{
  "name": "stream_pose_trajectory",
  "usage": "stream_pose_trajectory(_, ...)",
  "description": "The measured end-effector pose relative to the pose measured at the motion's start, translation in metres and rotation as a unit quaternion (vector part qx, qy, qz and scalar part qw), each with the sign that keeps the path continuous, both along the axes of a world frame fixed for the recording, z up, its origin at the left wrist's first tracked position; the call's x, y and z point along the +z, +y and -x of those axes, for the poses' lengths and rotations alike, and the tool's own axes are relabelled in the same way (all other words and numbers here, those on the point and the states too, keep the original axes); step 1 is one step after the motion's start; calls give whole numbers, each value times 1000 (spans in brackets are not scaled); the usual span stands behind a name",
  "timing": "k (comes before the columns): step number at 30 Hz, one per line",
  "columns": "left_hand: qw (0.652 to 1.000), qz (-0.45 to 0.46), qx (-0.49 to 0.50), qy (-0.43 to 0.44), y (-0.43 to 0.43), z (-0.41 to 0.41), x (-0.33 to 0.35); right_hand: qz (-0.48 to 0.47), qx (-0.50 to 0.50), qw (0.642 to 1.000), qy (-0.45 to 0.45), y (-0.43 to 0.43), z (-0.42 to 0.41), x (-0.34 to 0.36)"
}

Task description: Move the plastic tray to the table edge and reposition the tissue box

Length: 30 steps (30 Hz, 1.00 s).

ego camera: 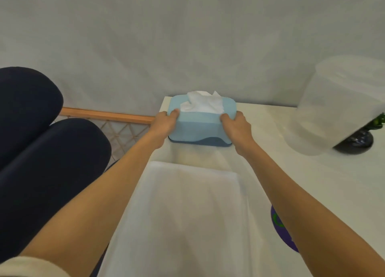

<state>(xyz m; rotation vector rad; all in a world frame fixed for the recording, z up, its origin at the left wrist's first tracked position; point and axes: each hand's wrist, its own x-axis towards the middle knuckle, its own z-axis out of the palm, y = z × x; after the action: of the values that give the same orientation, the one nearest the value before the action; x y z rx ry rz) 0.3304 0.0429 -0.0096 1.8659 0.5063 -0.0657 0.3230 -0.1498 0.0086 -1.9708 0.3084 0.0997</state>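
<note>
A light blue tissue box (200, 129) with a white tissue sticking out of its top sits at the far left corner of the white table (312, 183). My left hand (165, 122) grips its left end and my right hand (235, 126) grips its right end, thumbs on top. A clear, frosted plastic tray (187, 214) lies on the table just in front of the box, along the table's left edge, between my forearms.
A translucent lampshade (337, 101) on a dark round base (358, 141) stands at the right. A purple round object (281, 228) peeks out under my right forearm. Dark blue cushions (41, 151) and a wooden lattice rail (104, 114) lie left of the table, a wall behind.
</note>
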Motion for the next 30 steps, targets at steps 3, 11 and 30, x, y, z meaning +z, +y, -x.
stream_pose_trajectory(3,1000,-3,0,-9,15,-12,-2,9,-7,1000,4,19,-17,-1)
stream_pose_trajectory(11,993,-91,-65,-21,32,-44,-3,43,-16,999,-19,38,-51,-7)
stream_pose_trajectory(30,981,-176,-65,-51,36,-76,-5,58,-10,998,-11,46,-75,-4)
